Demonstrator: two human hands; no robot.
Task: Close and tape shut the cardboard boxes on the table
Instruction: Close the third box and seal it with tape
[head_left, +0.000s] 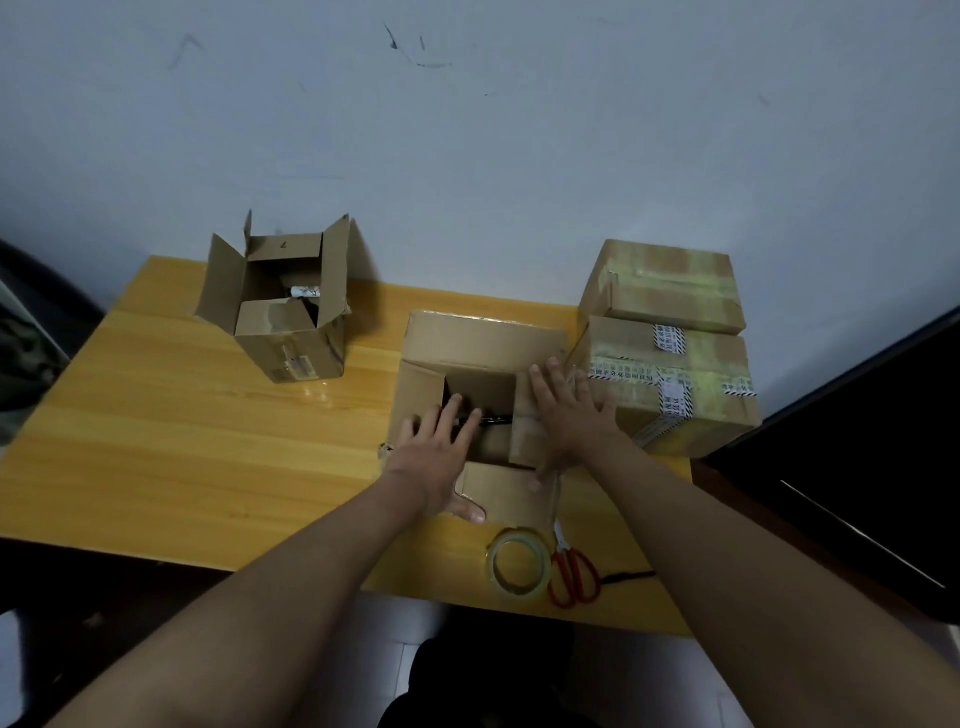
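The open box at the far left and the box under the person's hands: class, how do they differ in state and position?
The far-left box stands untouched with all flaps raised; the middle box has its side flaps pressed inward by the left hand and right hand. The far-left box stands alone; the middle box sits beside the taped stack. Both are brown cardboard and untaped on top.

Bkgd filled by a pale blue-grey wall (519, 156), scuffed w/ dark marks near top. A yellow wood-grain table (182, 441) is set against it. Dark furniture (857, 467) is seen at right edge, a dark chair-like shape (47, 306) at left. Light floor (613, 670) is visible below table. Lighting dim, even.
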